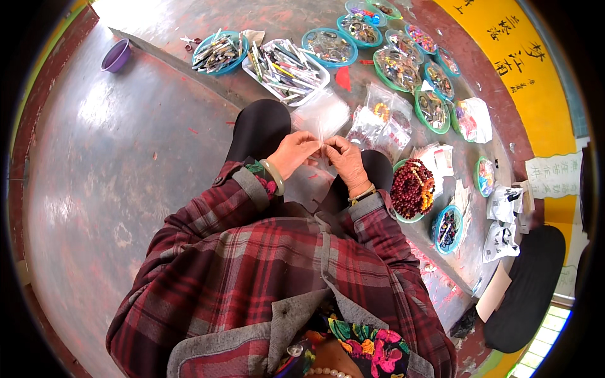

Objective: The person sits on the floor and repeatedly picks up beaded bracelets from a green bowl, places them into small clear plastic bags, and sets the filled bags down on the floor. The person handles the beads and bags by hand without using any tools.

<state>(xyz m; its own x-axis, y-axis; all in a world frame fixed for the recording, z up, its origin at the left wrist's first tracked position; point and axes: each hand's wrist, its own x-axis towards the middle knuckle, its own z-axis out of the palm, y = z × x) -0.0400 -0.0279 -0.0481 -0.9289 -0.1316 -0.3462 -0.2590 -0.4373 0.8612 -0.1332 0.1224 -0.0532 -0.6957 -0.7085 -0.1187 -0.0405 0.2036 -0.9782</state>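
Both my hands meet in front of my knees, fingers pinched together. My left hand (292, 155) and my right hand (346, 165) grip the edge of a thin clear plastic bag (320, 128) between them. Whether anything is inside it is too small to tell. Just beyond my fingers lies a stack of clear plastic bags (332, 108). To its right are clear packets (399, 108) with beaded items inside. A pile of dark red bead strings (408, 196), with some amber ones, fills a basket right of my right knee.
A white basket (326, 82) of pens and a blue basket (244, 49) of pens stand ahead, with scissors (188, 43) beside them. Several baskets of trinkets curve along the right. A purple bowl (116, 57) sits far left. A black stool (526, 283) is at right.
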